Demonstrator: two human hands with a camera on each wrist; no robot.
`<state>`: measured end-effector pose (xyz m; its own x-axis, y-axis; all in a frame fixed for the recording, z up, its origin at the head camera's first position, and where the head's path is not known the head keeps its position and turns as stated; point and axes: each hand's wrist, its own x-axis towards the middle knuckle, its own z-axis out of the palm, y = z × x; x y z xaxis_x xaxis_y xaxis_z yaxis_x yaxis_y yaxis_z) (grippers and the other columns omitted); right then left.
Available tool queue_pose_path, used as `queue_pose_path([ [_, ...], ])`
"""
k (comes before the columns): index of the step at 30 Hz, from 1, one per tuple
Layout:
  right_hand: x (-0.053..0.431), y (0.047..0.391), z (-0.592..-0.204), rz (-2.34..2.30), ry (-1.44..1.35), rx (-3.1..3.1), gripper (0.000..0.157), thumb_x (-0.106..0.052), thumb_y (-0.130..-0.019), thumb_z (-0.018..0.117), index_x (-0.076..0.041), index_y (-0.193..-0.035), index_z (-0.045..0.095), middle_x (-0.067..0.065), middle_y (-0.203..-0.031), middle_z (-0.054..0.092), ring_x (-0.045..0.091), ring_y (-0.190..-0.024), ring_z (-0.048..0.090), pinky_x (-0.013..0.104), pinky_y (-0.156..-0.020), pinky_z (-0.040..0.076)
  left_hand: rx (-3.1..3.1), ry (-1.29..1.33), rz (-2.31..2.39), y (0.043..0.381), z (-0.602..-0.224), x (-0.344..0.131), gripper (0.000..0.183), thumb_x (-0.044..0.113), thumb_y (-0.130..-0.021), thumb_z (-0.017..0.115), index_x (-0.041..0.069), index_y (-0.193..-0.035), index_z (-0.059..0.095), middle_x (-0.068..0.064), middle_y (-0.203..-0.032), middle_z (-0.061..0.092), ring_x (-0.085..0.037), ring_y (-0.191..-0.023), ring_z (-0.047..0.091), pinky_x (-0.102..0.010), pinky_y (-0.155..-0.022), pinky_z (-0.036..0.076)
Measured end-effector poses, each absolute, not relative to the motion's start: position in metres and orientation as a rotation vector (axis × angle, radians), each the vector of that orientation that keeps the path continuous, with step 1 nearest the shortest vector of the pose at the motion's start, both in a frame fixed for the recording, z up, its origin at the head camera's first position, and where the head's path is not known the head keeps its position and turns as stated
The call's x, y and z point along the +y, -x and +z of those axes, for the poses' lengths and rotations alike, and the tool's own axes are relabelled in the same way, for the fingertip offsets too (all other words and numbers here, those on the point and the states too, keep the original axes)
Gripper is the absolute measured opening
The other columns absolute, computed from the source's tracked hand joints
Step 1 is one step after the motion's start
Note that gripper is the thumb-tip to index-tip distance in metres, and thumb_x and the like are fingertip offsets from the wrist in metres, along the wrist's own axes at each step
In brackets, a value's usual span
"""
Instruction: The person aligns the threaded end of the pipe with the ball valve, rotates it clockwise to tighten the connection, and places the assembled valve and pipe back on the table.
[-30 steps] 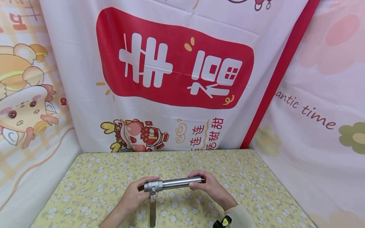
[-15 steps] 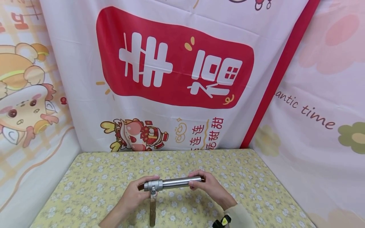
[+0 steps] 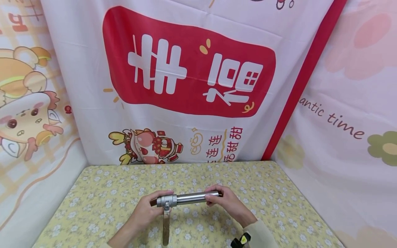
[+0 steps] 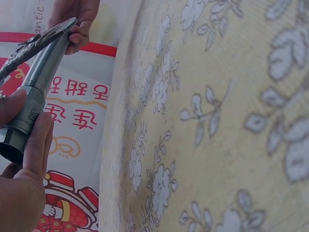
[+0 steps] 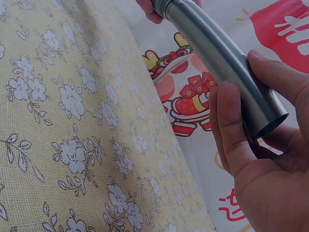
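Note:
A ball valve (image 3: 167,200) of silvery metal is joined to a smooth steel pipe (image 3: 192,198), and the two make one nearly level length held above the table. Its worn lever handle (image 3: 166,227) points toward the person. My left hand (image 3: 145,212) grips the valve body at the left end, thumb and fingers on opposite sides, as the left wrist view also shows. At the other end my right hand (image 3: 227,203) holds the pipe between thumb and fingers. The open pipe end (image 5: 271,126) shows between those fingers in the right wrist view.
A yellow floral cloth (image 3: 108,193) covers the table under the hands. Printed fabric hangs behind it, with a red banner (image 3: 192,65), and more hangs at both sides. A black strap device (image 3: 240,241) sits at the right wrist.
Both hands keep their hold on the valve and pipe, which stay almost in place. The head view has shifted very slightly.

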<state>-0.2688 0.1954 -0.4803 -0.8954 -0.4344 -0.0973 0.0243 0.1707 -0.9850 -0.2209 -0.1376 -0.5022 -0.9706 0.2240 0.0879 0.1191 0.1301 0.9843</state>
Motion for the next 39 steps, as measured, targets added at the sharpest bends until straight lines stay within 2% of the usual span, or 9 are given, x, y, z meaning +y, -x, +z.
queue_pose_path([
  [6, 0.1955, 0.2695, -0.4806, -1.774, 0.373, 2.112, 0.039, -0.026, -0.105, 0.075, 0.002, -0.131, 0.071, 0.01, -0.115, 0.074, 0.018, -0.096, 0.074, 0.051, -0.098, 0.062, 2.301, -0.351, 1.99, 0.2223, -0.5029, -0.137, 0.051, 0.002, -0.092, 0.079, 0.009, -0.142, 0.073, -0.025, -0.148, 0.066, -0.025, -0.11, 0.067, -0.028, -0.081, 0.06],
  [13, 0.1957, 0.2692, -0.4807, -1.776, 0.358, 2.128, 0.039, -0.032, -0.105, 0.075, -0.001, -0.129, 0.072, 0.011, -0.117, 0.073, 0.019, -0.097, 0.074, 0.055, -0.101, 0.06, 2.285, -0.359, 1.997, 0.2233, -0.5038, -0.1369, 0.051, 0.001, -0.093, 0.078, 0.009, -0.143, 0.072, -0.026, -0.15, 0.064, -0.026, -0.112, 0.067, -0.028, -0.082, 0.06],
  [19, 0.1953, 0.2703, -0.4839, -1.779, 0.356, 2.15, 0.039, -0.034, -0.105, 0.075, -0.002, -0.128, 0.073, 0.01, -0.116, 0.072, 0.018, -0.094, 0.072, 0.047, -0.095, 0.062, 2.268, -0.381, 2.011, 0.2235, -0.5045, -0.137, 0.051, 0.003, -0.093, 0.079, 0.006, -0.143, 0.071, -0.027, -0.151, 0.063, -0.025, -0.112, 0.067, -0.028, -0.081, 0.061],
  [25, 0.1951, 0.2699, -0.4853, -1.788, 0.35, 2.154, 0.04, -0.034, -0.105, 0.074, -0.002, -0.129, 0.073, 0.01, -0.115, 0.071, 0.019, -0.095, 0.069, 0.052, -0.097, 0.059, 2.257, -0.351, 2.015, 0.2235, -0.5034, -0.1361, 0.051, 0.005, -0.093, 0.081, 0.007, -0.143, 0.072, -0.026, -0.151, 0.063, -0.025, -0.112, 0.067, -0.029, -0.081, 0.061],
  [33, 0.193, 0.2699, -0.4853, -1.809, 0.329, 2.148, 0.042, -0.035, -0.104, 0.076, -0.001, -0.128, 0.073, 0.007, -0.117, 0.069, 0.021, -0.097, 0.066, 0.051, -0.098, 0.058, 2.267, -0.342, 2.005, 0.2233, -0.5025, -0.1359, 0.05, 0.005, -0.093, 0.08, 0.008, -0.143, 0.072, -0.026, -0.151, 0.062, -0.025, -0.111, 0.066, -0.029, -0.08, 0.061],
  [39, 0.1923, 0.2697, -0.4838, -1.83, 0.345, 2.131, 0.038, -0.032, -0.104, 0.076, -0.002, -0.127, 0.073, 0.015, -0.127, 0.07, 0.02, -0.099, 0.068, 0.053, -0.099, 0.059, 2.278, -0.342, 1.993, 0.2223, -0.5017, -0.1359, 0.05, 0.007, -0.093, 0.082, 0.008, -0.143, 0.072, -0.026, -0.151, 0.063, -0.025, -0.111, 0.067, -0.029, -0.081, 0.061],
])
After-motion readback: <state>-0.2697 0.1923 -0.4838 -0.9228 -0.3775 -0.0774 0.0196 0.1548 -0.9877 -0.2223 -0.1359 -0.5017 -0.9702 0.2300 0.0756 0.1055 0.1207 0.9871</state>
